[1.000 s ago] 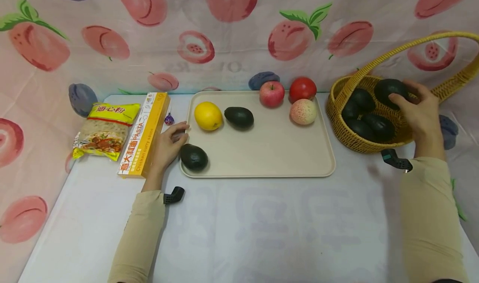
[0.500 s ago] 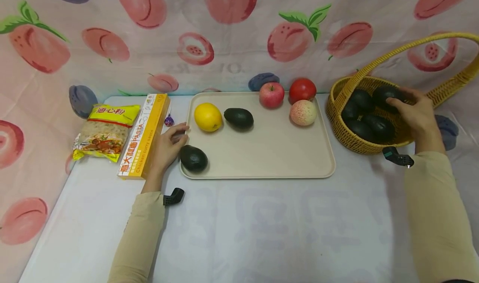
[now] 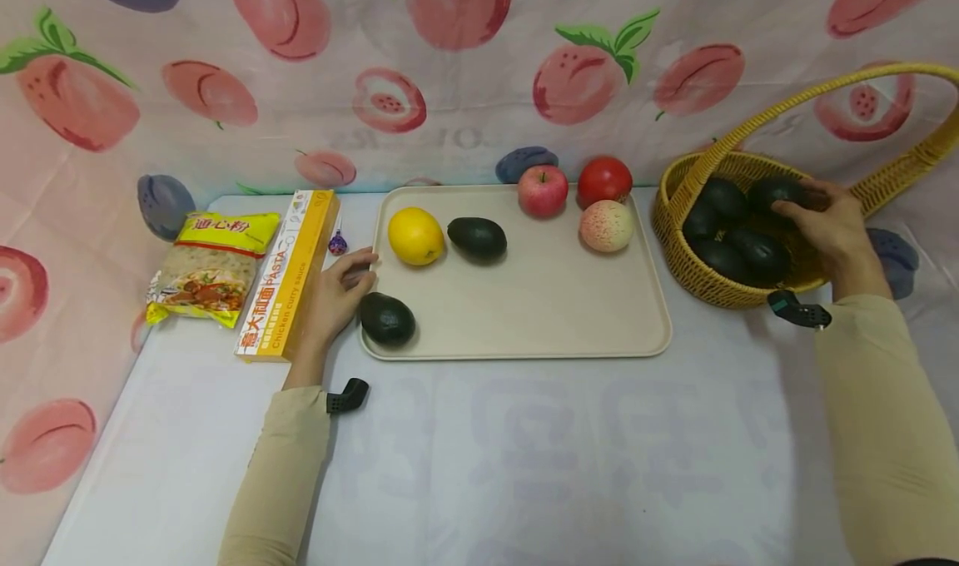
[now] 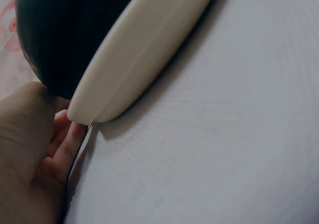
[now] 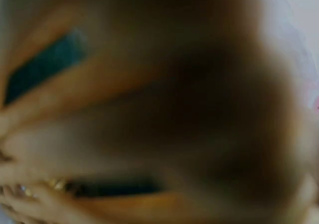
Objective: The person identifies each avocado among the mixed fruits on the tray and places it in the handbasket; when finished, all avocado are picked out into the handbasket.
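Note:
At the right, my right hand (image 3: 835, 225) reaches into the yellow wicker basket (image 3: 678, 270) and grips a dark green avocado (image 3: 775, 191) low among several others (image 3: 760, 254). Fingers and blur fill most of the right wrist view. My left hand (image 3: 333, 295) rests at the left edge of the beige tray (image 3: 524, 316), its fingers loosely bent against the rim. Beside its thumb an avocado (image 3: 387, 319) sits in the tray's near left corner. Another avocado (image 3: 477, 240) lies farther back, next to a yellow lemon (image 3: 416, 236). The left wrist view shows fingers behind the tray rim (image 4: 129, 64).
A red apple (image 3: 543, 191), a red round fruit (image 3: 603, 181) and a speckled peach-like fruit (image 3: 607, 225) sit at the tray's back right. Left of the tray lie a pasta box (image 3: 292, 275), a yellow food bag (image 3: 213, 266) and a small purple trinket (image 3: 338, 241). The basket's tall handle (image 3: 805, 100) arches over it.
My right hand has lowered the avocado deeper into the basket, beside the others, still holding it. My left hand has stayed at the tray's edge.

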The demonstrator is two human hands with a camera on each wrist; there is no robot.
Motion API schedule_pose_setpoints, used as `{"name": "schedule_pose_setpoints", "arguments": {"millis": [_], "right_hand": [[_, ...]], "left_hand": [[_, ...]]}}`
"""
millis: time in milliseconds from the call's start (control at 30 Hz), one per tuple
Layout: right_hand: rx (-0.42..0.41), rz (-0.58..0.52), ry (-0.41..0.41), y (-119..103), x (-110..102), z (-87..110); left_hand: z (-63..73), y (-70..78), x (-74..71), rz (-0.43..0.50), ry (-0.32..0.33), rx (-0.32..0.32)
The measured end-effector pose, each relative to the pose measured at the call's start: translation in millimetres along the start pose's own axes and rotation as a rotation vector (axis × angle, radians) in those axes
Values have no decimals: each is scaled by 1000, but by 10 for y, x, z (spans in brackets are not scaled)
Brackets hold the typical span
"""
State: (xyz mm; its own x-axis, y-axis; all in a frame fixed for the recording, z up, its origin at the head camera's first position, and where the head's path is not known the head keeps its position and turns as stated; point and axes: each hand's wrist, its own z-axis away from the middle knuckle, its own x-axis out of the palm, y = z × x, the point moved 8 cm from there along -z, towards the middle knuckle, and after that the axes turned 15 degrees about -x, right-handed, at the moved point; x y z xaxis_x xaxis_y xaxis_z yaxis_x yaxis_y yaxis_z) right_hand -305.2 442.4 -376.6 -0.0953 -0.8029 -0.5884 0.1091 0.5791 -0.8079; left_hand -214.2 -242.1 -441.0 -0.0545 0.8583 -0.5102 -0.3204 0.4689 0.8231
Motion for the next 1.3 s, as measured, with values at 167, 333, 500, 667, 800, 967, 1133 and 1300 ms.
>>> {"name": "schedule_pose_setpoints", "arguments": {"millis": [167,333,500,667,800,967,1133,1300], "right_hand": [[-50,86,-27,-12,30,-22],[-79,153,-38,-21,60,-32],[-45,143,-36,5,88,-22],[-14,160,-47,23,88,-15],[-22,138,-73,21,114,-24],[-50,131,-79,-11,135,-26],[-48,132,-64,-11,137,-27],[-41,140,-46,-12,124,-29]], "left_hand": [[3,-1,0,1,4,5],[-4,-13,3,-1,7,0],[-1,-20,9,-1,4,-6],[2,-7,8,6,2,8],[-6,-4,0,9,2,0],[-13,8,-14,6,10,-1],[-14,3,-8,-3,10,0],[-7,11,-7,-2,13,26]]}}
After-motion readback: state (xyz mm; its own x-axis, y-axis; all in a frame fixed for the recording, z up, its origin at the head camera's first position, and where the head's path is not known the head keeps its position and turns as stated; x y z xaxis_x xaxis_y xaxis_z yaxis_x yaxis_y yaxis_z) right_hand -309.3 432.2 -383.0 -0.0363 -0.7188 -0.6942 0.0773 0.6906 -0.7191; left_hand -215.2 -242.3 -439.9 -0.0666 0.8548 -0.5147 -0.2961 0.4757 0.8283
